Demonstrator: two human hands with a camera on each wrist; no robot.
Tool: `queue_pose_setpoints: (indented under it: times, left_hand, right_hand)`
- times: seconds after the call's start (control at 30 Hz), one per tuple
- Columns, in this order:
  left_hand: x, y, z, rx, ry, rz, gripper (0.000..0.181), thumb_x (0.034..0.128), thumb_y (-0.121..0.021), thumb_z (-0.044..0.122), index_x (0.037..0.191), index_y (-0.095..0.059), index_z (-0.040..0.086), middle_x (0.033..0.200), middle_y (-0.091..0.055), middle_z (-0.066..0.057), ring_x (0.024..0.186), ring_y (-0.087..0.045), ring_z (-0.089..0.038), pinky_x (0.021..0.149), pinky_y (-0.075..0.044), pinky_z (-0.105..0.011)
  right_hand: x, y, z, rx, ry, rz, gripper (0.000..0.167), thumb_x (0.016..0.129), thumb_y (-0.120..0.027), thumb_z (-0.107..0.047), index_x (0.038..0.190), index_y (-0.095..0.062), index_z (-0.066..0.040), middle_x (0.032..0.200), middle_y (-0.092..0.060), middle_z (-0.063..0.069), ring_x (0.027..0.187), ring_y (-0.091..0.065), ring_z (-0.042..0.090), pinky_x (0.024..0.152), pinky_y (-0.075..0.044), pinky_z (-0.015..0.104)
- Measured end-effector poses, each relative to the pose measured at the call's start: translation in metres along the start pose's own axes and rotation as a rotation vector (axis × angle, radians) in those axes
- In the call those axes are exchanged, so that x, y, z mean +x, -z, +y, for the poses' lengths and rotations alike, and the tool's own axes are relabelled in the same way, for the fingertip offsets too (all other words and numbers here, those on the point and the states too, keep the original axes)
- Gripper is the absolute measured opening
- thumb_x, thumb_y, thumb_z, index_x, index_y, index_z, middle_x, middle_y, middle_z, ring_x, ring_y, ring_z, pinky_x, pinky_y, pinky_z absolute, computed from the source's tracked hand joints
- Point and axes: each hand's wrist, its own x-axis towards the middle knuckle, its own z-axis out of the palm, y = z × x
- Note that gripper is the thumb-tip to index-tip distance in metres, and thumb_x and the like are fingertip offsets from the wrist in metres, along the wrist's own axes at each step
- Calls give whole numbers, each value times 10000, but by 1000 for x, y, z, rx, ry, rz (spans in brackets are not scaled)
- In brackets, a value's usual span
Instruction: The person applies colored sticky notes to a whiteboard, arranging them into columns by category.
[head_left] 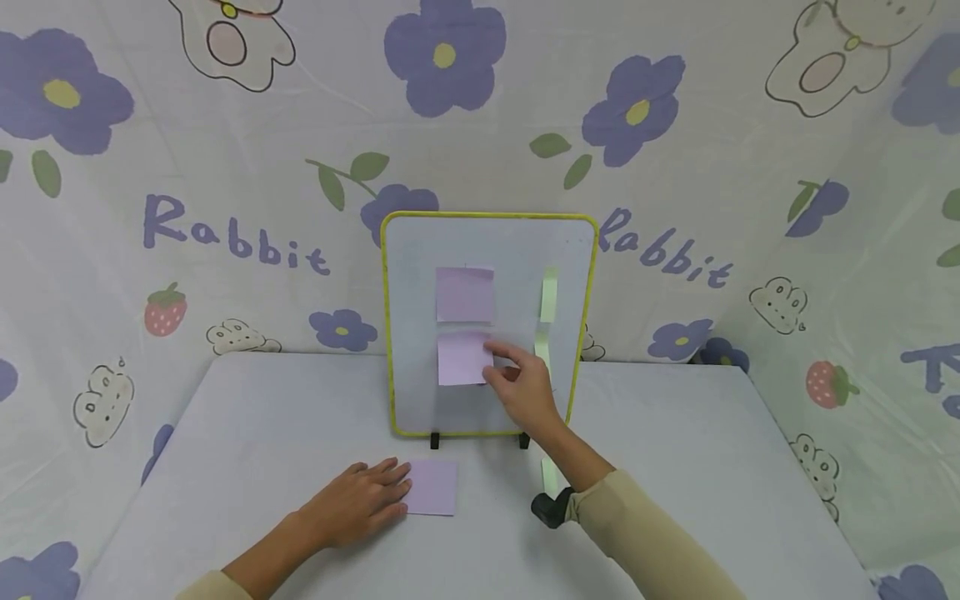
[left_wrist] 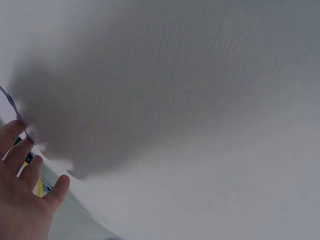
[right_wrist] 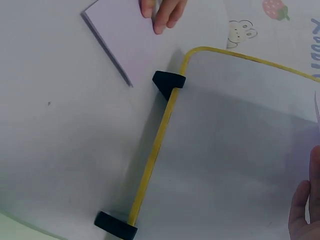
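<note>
A whiteboard with a yellow rim leans upright on two small black feet. On it are two purple sticky notes, an upper sticky note and a lower sticky note. My right hand pinches the lower note at its right edge, index finger above and thumb below. In the right wrist view part of the right hand shows at the right edge. A pad of purple sticky notes lies on the table before the board. My left hand rests at its left edge, fingers extended and touching it.
A pale green strip is stuck at the board's right side, with a second green strip below, partly behind my right hand. Another green piece lies on the white table. A black foot juts out beneath the board.
</note>
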Motion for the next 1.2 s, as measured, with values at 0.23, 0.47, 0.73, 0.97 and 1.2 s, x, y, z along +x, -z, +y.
queue_pose_setpoints:
  times: [0.23,0.47,0.73,0.97,1.2]
  left_hand:
    - [-1,0,1,24,-15,24,434,1045,-478,365,1310,-661,74,1408,-581,-102,1318,-520,-334,964,-465,-548]
    - [1,-1,2,10,0,29,436,1047,-474,362,1301,-666,65,1402,-584,-114,1318,-516,-346,971,-461,-535]
    - [7,5,2,10,25,-22,467,1056,-442,397,1318,-650,71,1397,-589,-107,1319,-516,-338,967,-467,-545]
    - [27,29,4,39,-11,208,412,1042,-493,360,1262,-683,67,1263,-676,-70,1150,-642,-235,936,-511,-446]
    - [63,71,7,151,-64,533,435,992,-559,266,1352,-607,27,1369,-608,-112,1239,-584,-275,943,-496,-458]
  right_hand:
    - [0,-4,2,21,-10,14,341,872,-670,64,1213,-664,58,1228,-658,190,968,-718,291,747,-572,255]
    - [1,-3,-1,18,-47,-2,338,884,-678,54,1222,-670,40,1230,-659,181,986,-713,310,770,-571,267]
    - [3,-3,-4,-5,-87,-20,337,888,-684,47,1224,-675,22,1226,-662,157,961,-719,282,794,-569,273]
    - [3,-3,-4,-9,-106,-24,333,892,-681,35,1225,-674,22,1248,-655,156,963,-715,278,796,-567,293]
    - [4,-3,-4,-18,-96,-26,327,897,-672,37,1223,-676,22,1247,-657,158,1002,-704,283,834,-570,346]
